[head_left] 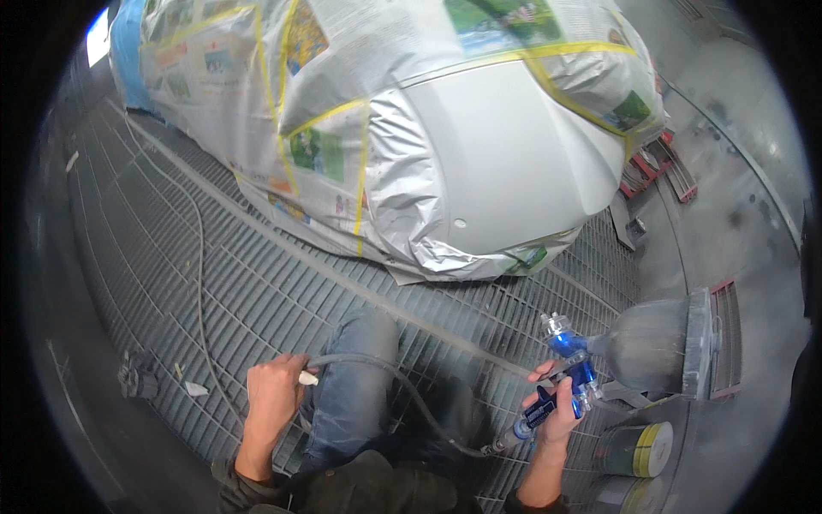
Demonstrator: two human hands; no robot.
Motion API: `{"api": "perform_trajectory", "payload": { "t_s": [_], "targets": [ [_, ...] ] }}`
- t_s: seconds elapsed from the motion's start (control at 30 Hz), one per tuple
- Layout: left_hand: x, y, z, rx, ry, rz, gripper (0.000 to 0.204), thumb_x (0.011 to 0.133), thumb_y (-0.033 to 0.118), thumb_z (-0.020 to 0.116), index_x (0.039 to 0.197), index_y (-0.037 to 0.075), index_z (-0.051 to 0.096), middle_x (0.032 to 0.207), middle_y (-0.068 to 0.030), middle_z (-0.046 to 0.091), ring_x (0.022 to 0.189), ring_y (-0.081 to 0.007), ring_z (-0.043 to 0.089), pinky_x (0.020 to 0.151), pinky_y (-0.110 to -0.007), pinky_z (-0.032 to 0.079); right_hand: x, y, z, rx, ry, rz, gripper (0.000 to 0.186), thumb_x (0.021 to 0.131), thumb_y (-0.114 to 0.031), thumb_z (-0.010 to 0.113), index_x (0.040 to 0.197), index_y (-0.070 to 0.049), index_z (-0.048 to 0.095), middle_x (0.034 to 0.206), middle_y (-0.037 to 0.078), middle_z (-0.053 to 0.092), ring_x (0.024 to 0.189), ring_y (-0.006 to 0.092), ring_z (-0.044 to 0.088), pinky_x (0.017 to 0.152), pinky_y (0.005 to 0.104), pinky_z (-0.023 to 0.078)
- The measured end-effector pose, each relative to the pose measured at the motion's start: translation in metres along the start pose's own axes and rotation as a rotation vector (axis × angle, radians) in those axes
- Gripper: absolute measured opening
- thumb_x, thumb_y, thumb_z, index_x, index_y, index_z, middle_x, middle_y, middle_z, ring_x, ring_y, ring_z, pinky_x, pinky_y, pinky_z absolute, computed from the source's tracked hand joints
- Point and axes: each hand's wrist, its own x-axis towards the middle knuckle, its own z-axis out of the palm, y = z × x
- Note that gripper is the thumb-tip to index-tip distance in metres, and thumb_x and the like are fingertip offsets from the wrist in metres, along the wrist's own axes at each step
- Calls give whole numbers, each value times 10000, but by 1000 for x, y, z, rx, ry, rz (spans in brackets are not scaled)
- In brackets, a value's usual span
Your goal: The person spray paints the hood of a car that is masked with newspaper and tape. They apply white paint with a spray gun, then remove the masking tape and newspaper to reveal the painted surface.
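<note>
My left hand [272, 396] is closed around a grey air hose [398, 377], in front of my left knee. From there the hose sags and rises to a fitting under the grip of a blue spray gun [565, 343]. My right hand [561, 413] is wrapped round the gun's handle, and its silver-tipped end points up and away from me. Ahead stands a car body covered with newspaper [325, 184] and silver sheeting [407, 171], edged in yellow tape. A bare, pale grey panel [505, 146] shows between the coverings; neither hand touches it.
Slatted metal grating [154, 248] forms the floor. The hose's far length [200, 274] trails along it at the left. At right stand a dusty rounded grey object [642, 347], a bucket with a yellow rim [640, 450] and red metal stands [655, 167].
</note>
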Motion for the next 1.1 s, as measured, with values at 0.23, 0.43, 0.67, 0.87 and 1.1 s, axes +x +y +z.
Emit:
{"api": "perform_trajectory", "payload": {
  "t_s": [0.23,0.43,0.67,0.87,1.1],
  "targets": [
    [34,-23,-6,28,50,140,125,798,128,729,898,67,687,705,-98,606,623,-302,627,534,-398,456,-14,4,18,-30,67,-76,423,1033,-349,481,1159,50,549,1054,149,598,895,201,638,484,259,589],
    [73,-58,-9,71,102,239,135,830,161,728,910,74,662,698,-81,570,601,-286,614,533,-396,458,-21,29,59,-141,412,-92,346,1040,-293,481,1174,13,571,1050,115,629,932,154,629,472,240,570],
    [125,-133,8,115,33,263,165,763,90,762,911,56,698,670,-102,563,598,-302,611,520,-402,438,-25,82,122,155,106,102,536,995,-412,542,1213,76,502,1026,191,602,887,258,658,502,296,606],
    [195,-175,11,117,33,383,187,719,41,775,889,50,697,675,-94,581,611,-289,626,520,-393,441,-1,85,142,151,280,58,557,1002,-482,499,1139,57,528,989,157,610,806,172,655,455,264,565],
    [294,-183,-70,242,100,464,245,714,35,791,942,45,702,683,-99,591,594,-282,615,509,-374,443,9,45,207,275,767,173,283,1018,-251,510,1122,9,552,975,123,632,811,168,645,446,263,549]
  ]
}}
